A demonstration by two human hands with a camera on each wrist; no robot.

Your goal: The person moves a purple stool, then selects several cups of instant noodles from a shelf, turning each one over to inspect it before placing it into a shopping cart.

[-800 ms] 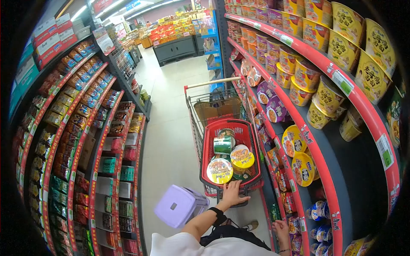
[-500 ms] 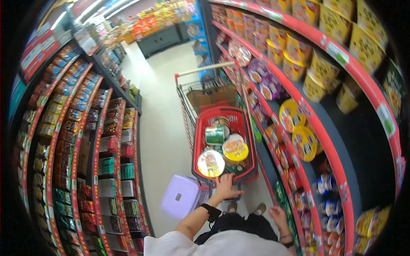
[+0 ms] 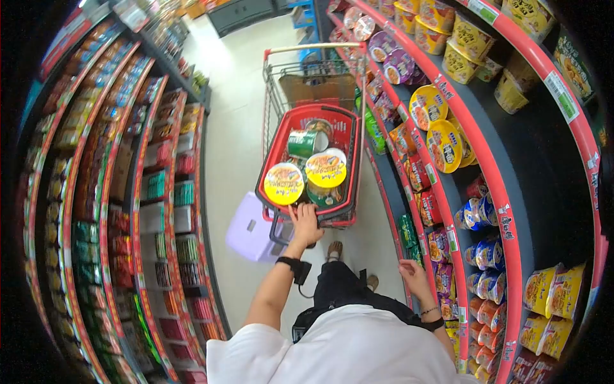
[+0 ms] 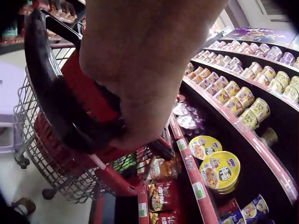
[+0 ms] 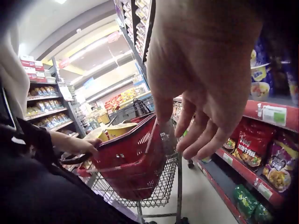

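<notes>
My left hand [image 3: 306, 225] grips the black handle [image 4: 58, 105] at the near end of a red shopping basket [image 3: 348, 121]. That basket sits in a wire shopping cart [image 3: 272, 86]. Inside it, two yellow-rimmed instant noodle bowls [image 3: 283, 184] lie lids up at the near end, with a green noodle cup [image 3: 304, 144] on its side behind them. In the left wrist view the hand hides part of the handle. Beside the lower right shelves hangs my right hand [image 3: 414, 276], its fingers loosely bent and holding nothing.
A shelf [image 3: 505, 211] of noodle cups, bowls and packets runs close along the right. Packaged snacks fill the shelf [image 3: 109, 160] on the left. A lilac plastic stool [image 3: 246, 227] stands on the floor left of the cart. The pale aisle floor [image 3: 236, 77] stretches ahead.
The head view has tilted down, so the cart and shelves appear higher and more of the body shows. My left hand stays at the basket's handle; the right hand still hangs by the shelf.
</notes>
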